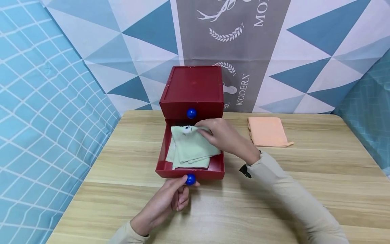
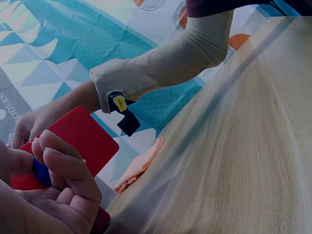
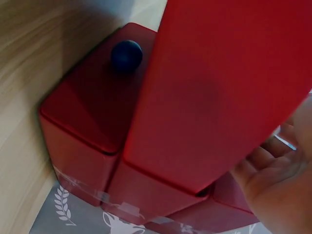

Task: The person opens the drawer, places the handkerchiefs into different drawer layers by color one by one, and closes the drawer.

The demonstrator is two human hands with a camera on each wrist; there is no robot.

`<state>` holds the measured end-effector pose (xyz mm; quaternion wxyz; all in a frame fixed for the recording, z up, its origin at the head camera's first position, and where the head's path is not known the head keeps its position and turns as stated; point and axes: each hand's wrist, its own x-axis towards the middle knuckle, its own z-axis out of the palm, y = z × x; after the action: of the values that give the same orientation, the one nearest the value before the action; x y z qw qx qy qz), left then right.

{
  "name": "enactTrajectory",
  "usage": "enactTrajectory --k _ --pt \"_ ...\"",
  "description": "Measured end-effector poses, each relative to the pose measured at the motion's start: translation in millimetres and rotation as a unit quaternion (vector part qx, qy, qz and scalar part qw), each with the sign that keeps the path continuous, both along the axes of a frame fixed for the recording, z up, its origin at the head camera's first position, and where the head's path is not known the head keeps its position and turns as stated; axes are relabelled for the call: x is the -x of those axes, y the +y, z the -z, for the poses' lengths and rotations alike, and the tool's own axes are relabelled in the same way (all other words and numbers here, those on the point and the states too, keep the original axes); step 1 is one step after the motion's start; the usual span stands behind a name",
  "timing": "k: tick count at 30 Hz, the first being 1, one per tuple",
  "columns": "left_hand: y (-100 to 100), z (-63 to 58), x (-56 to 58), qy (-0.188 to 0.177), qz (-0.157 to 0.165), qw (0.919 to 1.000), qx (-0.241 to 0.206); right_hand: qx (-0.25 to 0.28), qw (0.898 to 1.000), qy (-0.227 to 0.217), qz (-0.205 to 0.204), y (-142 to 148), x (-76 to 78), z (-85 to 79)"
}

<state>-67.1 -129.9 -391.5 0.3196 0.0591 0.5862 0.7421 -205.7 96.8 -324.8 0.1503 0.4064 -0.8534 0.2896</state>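
Note:
A red drawer unit [image 1: 195, 84] stands at the back of the table, with one drawer [image 1: 201, 175] pulled out below its shut top drawer. My left hand [image 1: 163, 203] pinches that open drawer's blue knob [image 1: 191, 179] between thumb and fingers; the left wrist view shows the other fingers curled beside it. Inside the drawer lies a folded pale green towel [image 1: 195, 145] with a small embroidered face. My right hand [image 1: 223, 135] pinches the towel's upper right part between thumb and fingers. In the right wrist view, the drawer's red side hides the towel and fingertips.
A folded peach towel [image 1: 268, 131] with a hanging loop lies on the wooden table [image 1: 304, 189], right of the unit. Another blue knob [image 1: 191, 113] is on the top drawer. A lower drawer [image 3: 87, 102] is shut. Patterned cloth [image 1: 146, 51] hangs behind.

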Motion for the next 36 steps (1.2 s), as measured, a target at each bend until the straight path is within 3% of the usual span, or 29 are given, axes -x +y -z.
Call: enactTrajectory --k 5,16,19,24,27,32,36 --pt "0 -0.7 -0.1 -0.003 0.002 1.0000 0.004 -0.038 0.999 -0.008 0.012 -2 -0.2 4.6" --pt "-1 -2.9 0.3 -0.001 0.004 0.9998 0.018 -0.069 0.995 0.067 0.032 9 -14.0 0.4" --pt "-1 -3.0 0.2 0.000 0.003 0.9998 0.018 -0.103 0.991 0.074 0.037 11 -17.8 1.2" --pt "0 -3.3 -0.2 0.001 0.005 0.9997 0.022 -0.200 0.978 0.054 0.033 9 -20.6 3.9" --pt "0 -3.4 -0.7 -0.001 0.008 0.9997 0.025 -0.225 0.974 0.032 0.016 7 -21.9 2.9" --pt "1 -4.5 -0.6 -0.003 0.008 0.9996 0.025 -0.222 0.975 0.001 -0.008 4 -23.4 -1.8" --pt "2 -6.0 -0.4 -0.001 0.010 0.9996 0.027 -0.174 0.984 -0.025 0.005 7 -24.5 -9.9"
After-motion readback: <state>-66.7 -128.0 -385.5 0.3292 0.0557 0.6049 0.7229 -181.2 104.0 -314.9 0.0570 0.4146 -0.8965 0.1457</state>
